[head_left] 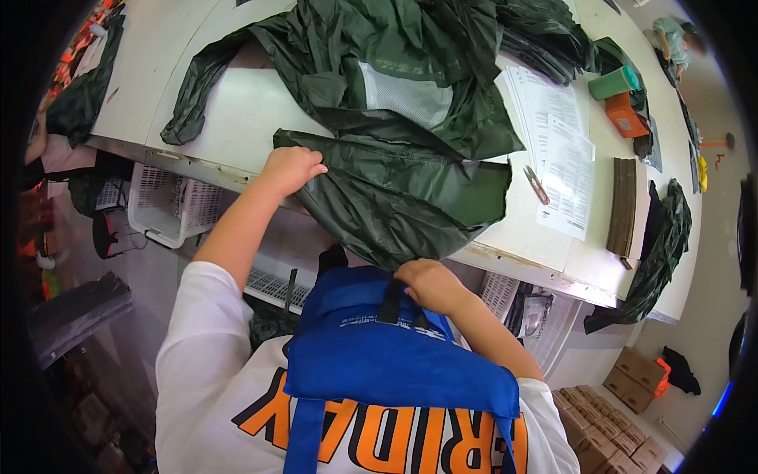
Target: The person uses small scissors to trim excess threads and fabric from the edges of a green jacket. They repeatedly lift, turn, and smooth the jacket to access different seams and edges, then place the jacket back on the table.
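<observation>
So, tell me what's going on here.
A person in a blue apron is handling dark green cloth at a table. The left hand grips its edge; the right hand is at its near edge, grip partly hidden. The cloth overhangs the table's front. Papers and snips lie to the right.

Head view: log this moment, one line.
left hand: grips dark green fabric | right hand: at fabric's near edge | fabric: overhangs table | papers: on table

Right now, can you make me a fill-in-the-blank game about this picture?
1. The left hand grips dark ____ fabric.
2. The person's apron is mostly ____.
3. A green cylinder sits by an ____ box.
4. The small metal tool lies to the picture's ____ of the fabric.

Missing words: green; blue; orange; right.
</observation>
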Demonstrator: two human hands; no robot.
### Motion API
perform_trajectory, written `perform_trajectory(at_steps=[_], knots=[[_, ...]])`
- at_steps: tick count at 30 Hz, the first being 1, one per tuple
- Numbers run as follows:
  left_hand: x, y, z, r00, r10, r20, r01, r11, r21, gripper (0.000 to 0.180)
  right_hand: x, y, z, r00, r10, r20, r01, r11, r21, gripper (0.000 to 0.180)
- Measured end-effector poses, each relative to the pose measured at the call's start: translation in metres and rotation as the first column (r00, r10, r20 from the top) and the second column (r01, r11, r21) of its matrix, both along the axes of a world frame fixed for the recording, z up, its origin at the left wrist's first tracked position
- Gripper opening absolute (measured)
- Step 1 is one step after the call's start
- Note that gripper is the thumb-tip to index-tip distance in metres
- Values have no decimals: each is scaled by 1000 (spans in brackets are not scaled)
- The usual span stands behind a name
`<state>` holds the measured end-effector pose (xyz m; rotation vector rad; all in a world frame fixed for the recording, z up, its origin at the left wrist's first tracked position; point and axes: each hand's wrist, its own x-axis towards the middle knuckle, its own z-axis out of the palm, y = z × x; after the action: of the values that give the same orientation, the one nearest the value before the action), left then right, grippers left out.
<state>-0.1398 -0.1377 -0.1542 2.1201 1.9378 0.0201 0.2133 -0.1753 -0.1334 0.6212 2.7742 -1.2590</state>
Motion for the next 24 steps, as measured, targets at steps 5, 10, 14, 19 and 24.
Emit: perform_trajectory(at_steps=[5, 10, 14, 19, 24], knots=[[47, -28, 15, 993, -101, 67, 52, 852, 522, 21, 23, 41, 37, 861, -422, -283, 480, 857, 184, 43], [97, -47, -9, 892, -199, 407, 125, 971, 202, 61, 79, 95, 12, 936, -351, -22, 310, 792, 527, 17], [101, -67, -5, 993, -26, 113, 34, 997, -69, 109, 90, 139, 14, 823, -565, 67, 553, 822, 137, 12], [126, -81, -2, 987, 132, 90, -117, 981, -155, 106, 52, 135, -12, 739, -669, -77, 524, 499, 690, 20], [121, -94, -13, 944, 247, 219, -265, 962, 59, 81, -54, 26, 3, 889, -364, -279, 435, 861, 263, 48]])
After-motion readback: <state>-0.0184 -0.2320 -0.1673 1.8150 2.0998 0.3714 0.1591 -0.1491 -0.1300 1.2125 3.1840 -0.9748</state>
